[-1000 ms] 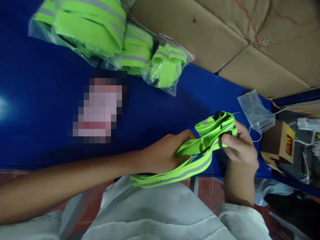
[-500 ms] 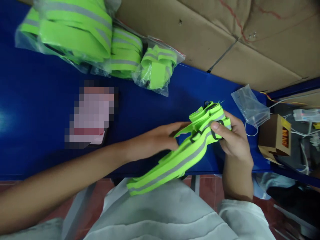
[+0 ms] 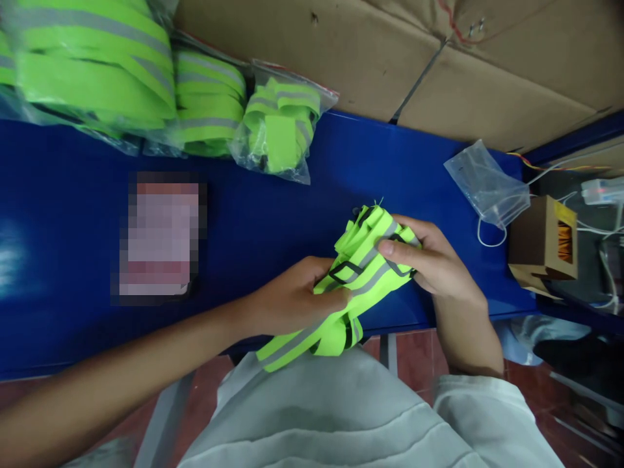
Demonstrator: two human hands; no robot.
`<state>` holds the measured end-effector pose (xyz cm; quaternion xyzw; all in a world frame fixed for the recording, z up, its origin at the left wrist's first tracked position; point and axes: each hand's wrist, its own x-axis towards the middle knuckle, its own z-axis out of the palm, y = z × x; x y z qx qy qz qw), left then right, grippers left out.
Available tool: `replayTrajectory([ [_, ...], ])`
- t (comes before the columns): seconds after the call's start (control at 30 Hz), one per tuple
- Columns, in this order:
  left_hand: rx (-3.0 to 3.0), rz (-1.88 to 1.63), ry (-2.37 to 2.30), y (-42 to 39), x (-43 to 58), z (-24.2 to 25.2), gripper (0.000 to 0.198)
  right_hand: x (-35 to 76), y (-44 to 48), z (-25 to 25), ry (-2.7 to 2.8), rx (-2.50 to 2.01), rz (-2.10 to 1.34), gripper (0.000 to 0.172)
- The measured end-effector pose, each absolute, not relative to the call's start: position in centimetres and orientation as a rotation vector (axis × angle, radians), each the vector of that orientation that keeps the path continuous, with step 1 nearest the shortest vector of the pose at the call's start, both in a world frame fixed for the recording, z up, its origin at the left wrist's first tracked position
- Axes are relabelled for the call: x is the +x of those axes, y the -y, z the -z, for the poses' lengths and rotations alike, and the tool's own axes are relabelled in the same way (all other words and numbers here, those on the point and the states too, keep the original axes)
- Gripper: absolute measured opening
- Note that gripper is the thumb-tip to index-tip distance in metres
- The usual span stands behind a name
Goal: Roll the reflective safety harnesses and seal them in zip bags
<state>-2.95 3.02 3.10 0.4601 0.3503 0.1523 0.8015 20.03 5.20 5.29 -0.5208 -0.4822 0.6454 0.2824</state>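
A folded neon-green reflective strap point(image 3: 370, 286) with a grey stripe and black buckles is held between both hands above the table's front edge. My right hand point(image 3: 433, 260) grips its upper right end, thumb pressed on top beside a black buckle. My left hand point(image 3: 302, 296) is closed around the middle of the bundle, thumb on top near another buckle. Loose loops of the strap hang below my left hand, over my lap. The fingers under the bundle are hidden.
Clear plastic bags of green reflective straps point(image 3: 92, 71) stand along the back of the blue table point(image 3: 273, 214), the smallest bag point(image 3: 280, 130) at their right end. A blurred-out flat object point(image 3: 160, 237) lies left. At right are a clear face mask-like item point(image 3: 487, 185) and a cardboard box point(image 3: 541, 237).
My left hand has closed on the strap's middle, drawing the folds together into a tighter bundle. The view has shifted slightly, and both hands and the strap appear further left.
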Motion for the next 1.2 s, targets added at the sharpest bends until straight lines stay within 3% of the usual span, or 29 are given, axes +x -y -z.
replayTrajectory([
  [0.17,0.847,-0.296,-0.673,-2.6,-2.5,-2.2,0.027,19.7,-5.8,-5.4,1.144,-1.349,-1.812,0.03],
  [0.4,0.845,-0.175,-0.406,-2.8,-3.2,-2.2,0.029,19.4,-6.2,-5.3,0.898,-1.205,-2.208,0.047],
  [0.6,0.853,-0.202,-0.446,-2.9,-3.8,-4.0,0.026,18.4,-5.6,-3.7,1.281,-1.185,-2.03,0.04],
  [0.77,0.825,-0.184,-0.397,-2.8,-4.1,-4.2,0.025,18.0,-5.8,-2.8,1.108,-1.077,-2.322,0.036],
  [1.2,1.021,-0.176,-0.379,-3.2,-4.8,-3.5,0.024,17.8,-4.6,-3.0,1.022,-0.937,-2.519,0.063],
])
